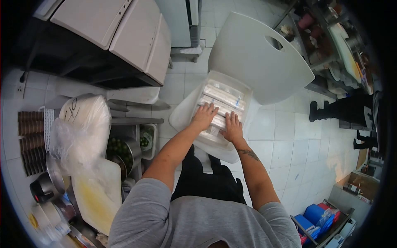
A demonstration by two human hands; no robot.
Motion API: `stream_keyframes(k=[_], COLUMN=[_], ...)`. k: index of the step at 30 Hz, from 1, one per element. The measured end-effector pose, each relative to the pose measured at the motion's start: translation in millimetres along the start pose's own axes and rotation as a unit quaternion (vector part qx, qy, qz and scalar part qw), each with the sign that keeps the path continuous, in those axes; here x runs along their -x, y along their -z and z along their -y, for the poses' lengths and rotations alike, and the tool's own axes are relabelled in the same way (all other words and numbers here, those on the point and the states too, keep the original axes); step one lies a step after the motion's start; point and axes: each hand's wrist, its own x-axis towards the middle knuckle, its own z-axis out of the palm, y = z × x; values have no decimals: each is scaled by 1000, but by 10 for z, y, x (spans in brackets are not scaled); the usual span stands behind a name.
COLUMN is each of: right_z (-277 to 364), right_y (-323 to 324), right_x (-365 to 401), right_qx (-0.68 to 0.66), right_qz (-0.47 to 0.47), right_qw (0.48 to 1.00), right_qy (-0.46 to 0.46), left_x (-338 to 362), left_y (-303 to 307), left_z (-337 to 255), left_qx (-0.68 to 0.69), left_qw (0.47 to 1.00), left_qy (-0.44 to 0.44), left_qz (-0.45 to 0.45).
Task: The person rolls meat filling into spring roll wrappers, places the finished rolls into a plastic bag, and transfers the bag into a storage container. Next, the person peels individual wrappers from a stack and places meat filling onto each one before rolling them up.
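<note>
A white plastic bin (248, 91) rests on the seat of a white chair (252, 49). Inside it lie several pale rolls in clear wrap (225, 96), side by side, with small blue marks on some. My left hand (204, 116) lies on the rolls near the bin's left side, fingers spread. My right hand (233, 127) touches the rolls farther right, its fingers also stretched out. Neither hand is closed around a roll. Both hands hide parts of the middle rolls.
On the left, a clear bag of pale goods (84, 124) stands by a stained cutting board (97, 194) and a pot of green fruit (124, 151). Drawers (82, 20) are at upper left. Shelving (318, 41) and two people in dark clothing (347, 111) are at right.
</note>
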Motion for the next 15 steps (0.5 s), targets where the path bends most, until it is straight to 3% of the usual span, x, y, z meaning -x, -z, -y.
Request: stream_keyframes(k=[3,4,7,10,15], right_z=[-1,-31,-38,7,435], right_y=[71,43,22,0,314], right_x=[-33,-9,111,287,507], right_qx=[-50,-66,-113,-102,-56], right_qz=[11,-28,-134,-110,9], right_qw=[999,997,984,987,980], right_qy=[-5,-1,25,59,189], left_x=[114,157,425,932,2202], left_y=[277,400,443,563,1103], left_z=[-57,-90,-216,-405,-795], left_qx=[11,15,60,141,266], left_qw=[999,998,995,979,938], left_qy=[7,12,81,149,219], left_qz=[35,52,-16,-6,32])
